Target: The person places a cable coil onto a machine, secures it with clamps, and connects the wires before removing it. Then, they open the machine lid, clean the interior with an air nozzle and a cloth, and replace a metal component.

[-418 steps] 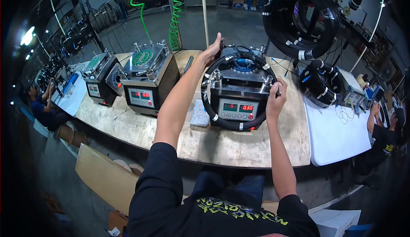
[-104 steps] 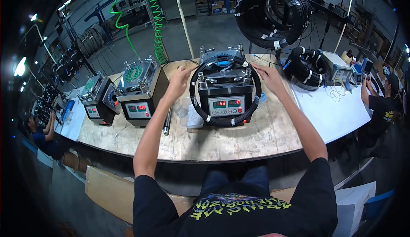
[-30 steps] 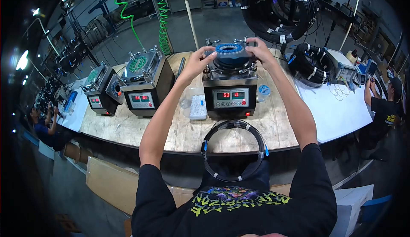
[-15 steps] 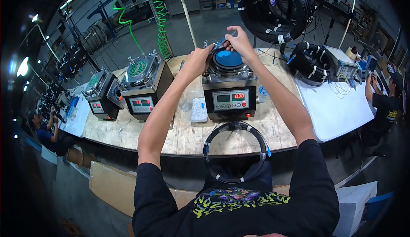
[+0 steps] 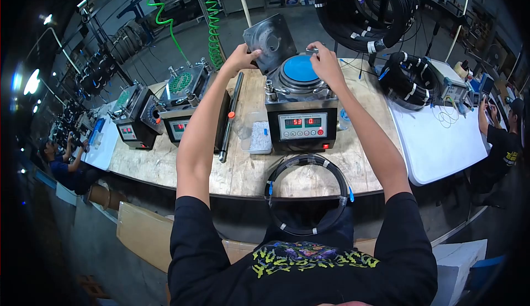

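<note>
My left hand grips the left edge of a square metal plate with a round centre, tilted up behind the machine. In front of me stands a polishing machine with red digits on its display. Its round blue pad lies uncovered on top. My right hand is at the right side of the pad, by the machine's rear corner. Its thumb and index finger are pinched together near a small metal part; what they hold, if anything, I cannot make out.
A coil of black cable hangs over the bench's front edge. Left of the machine are a plastic tub of white bits, a metal rod and two similar machines. Big cable coils stand right. People sit at both sides.
The plate has come up off the machine's top and is now raised to the left in my left hand. My right hand has moved right and down. The machine's display digits have changed.
</note>
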Demonstrator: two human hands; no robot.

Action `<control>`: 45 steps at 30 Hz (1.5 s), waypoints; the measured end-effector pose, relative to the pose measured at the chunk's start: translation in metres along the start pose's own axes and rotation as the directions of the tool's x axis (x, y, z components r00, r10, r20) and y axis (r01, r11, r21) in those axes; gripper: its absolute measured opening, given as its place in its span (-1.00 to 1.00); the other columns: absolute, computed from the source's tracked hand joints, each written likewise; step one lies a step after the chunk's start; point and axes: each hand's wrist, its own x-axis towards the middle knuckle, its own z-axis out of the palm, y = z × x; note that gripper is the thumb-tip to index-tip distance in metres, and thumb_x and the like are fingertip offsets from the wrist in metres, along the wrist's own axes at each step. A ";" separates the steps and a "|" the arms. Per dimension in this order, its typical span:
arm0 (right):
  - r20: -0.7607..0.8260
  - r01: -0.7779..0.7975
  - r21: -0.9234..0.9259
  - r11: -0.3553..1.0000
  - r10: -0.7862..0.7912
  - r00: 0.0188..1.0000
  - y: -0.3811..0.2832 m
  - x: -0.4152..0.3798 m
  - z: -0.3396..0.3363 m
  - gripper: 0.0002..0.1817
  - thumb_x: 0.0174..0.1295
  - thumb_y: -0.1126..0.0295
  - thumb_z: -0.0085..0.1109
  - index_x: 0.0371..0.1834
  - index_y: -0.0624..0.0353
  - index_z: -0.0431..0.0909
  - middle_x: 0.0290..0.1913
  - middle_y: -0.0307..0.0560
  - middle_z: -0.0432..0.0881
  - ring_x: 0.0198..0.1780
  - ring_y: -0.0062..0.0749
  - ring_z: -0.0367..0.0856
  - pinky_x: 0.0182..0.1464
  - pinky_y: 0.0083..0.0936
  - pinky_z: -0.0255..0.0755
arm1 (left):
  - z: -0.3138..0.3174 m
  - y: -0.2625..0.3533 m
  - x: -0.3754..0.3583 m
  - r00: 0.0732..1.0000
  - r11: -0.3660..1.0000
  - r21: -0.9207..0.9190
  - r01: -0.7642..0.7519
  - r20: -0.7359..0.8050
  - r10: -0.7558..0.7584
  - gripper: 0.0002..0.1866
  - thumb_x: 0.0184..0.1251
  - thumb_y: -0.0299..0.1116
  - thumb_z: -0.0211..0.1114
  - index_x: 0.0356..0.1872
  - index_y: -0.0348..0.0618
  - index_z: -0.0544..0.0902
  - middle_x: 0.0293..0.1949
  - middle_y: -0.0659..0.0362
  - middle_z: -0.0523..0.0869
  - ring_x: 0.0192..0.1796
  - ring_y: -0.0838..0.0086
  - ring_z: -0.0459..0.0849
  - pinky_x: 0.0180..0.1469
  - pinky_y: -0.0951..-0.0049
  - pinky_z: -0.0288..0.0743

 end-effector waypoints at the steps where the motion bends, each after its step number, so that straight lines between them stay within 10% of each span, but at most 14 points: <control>1: -0.019 0.019 0.016 1.000 -0.019 1.000 0.004 0.001 0.000 -0.70 0.30 0.53 0.07 0.07 0.19 0.64 -0.19 0.33 0.75 -0.14 0.23 0.74 -0.06 -0.02 0.55 | 0.001 -0.013 0.011 0.998 0.981 -0.193 0.020 0.058 -0.009 -0.58 0.56 -0.25 0.35 0.12 -0.49 0.54 0.02 -0.02 0.73 -0.10 0.28 0.83 -0.21 0.30 0.81; 10: -0.006 0.047 0.081 0.996 -0.047 0.999 0.011 0.004 -0.002 -0.74 0.30 0.56 0.08 0.00 0.24 0.66 -0.45 0.20 0.70 -0.41 -0.09 0.75 -0.29 -0.26 0.51 | -0.049 -0.058 0.020 0.867 0.998 0.052 -0.020 0.498 -0.009 -0.37 0.50 -0.05 0.41 0.43 -0.16 0.49 0.20 0.06 0.70 0.09 0.40 0.75 0.01 0.37 0.72; 15: -0.008 0.041 0.092 0.995 -0.041 0.999 0.011 0.004 0.001 -0.77 0.32 0.55 0.09 -0.01 0.25 0.66 -0.54 0.05 0.60 -0.50 -0.32 0.63 -0.35 -0.35 0.44 | -0.123 -0.117 0.044 0.997 0.996 -0.055 0.072 0.036 -0.071 -0.61 0.51 -0.23 0.36 0.27 -0.11 0.69 -0.05 0.15 0.80 -0.14 0.46 0.77 -0.17 0.42 0.73; 19: 0.019 0.045 0.067 0.997 -0.046 0.999 0.010 0.004 0.002 -0.78 0.33 0.54 0.09 -0.02 0.25 0.65 -0.58 -0.02 0.54 -0.54 -0.41 0.52 -0.37 -0.36 0.38 | -0.163 -0.174 0.065 0.867 0.968 -0.220 0.121 -0.452 -0.211 -0.69 0.45 -0.26 0.36 0.12 -0.08 0.82 -0.18 0.18 0.82 -0.28 0.46 0.79 -0.28 0.42 0.72; 23: 0.062 0.032 0.011 0.999 -0.033 0.998 -0.005 -0.001 0.000 -0.77 0.34 0.54 0.09 0.01 0.27 0.64 -0.60 -0.03 0.53 -0.56 -0.43 0.49 -0.38 -0.35 0.36 | -0.177 -0.201 0.075 0.817 0.945 -0.170 0.278 -0.475 -0.326 -0.50 0.46 -0.09 0.35 0.31 -0.11 0.70 0.27 -0.04 0.72 0.17 0.15 0.70 0.10 0.13 0.63; 30: 0.057 0.024 -0.005 1.000 -0.024 0.998 -0.004 0.001 -0.003 -0.74 0.34 0.53 0.11 0.06 0.29 0.62 -0.59 0.05 0.55 -0.55 -0.34 0.55 -0.37 -0.31 0.39 | -0.152 -0.215 0.118 0.809 0.904 0.096 0.417 -0.493 -0.321 -0.40 0.42 -0.11 0.36 0.45 -0.03 0.59 0.39 0.01 0.64 0.45 0.07 0.51 0.41 0.13 0.39; 36: 0.066 0.008 -0.033 0.999 -0.006 0.998 -0.011 0.000 -0.004 -0.74 0.36 0.51 0.12 0.07 0.29 0.61 -0.52 0.18 0.62 -0.50 -0.15 0.65 -0.34 -0.25 0.44 | -0.159 -0.207 0.134 0.925 1.000 -0.029 0.007 -0.380 -0.017 -0.47 0.52 -0.13 0.27 0.46 0.07 0.59 0.34 0.05 0.69 0.39 0.17 0.59 0.44 0.18 0.38; 45: 0.088 0.004 0.083 0.997 -0.011 0.996 0.010 0.010 0.004 -0.75 0.41 0.41 0.17 0.08 0.24 0.64 -0.45 0.12 0.70 -0.45 -0.18 0.71 -0.28 -0.27 0.52 | -0.166 -0.029 0.015 0.956 0.951 -0.136 -0.278 -0.137 0.260 -0.62 0.65 -0.15 0.21 0.30 -0.06 0.72 -0.02 0.24 0.80 0.01 0.60 0.69 0.05 0.51 0.56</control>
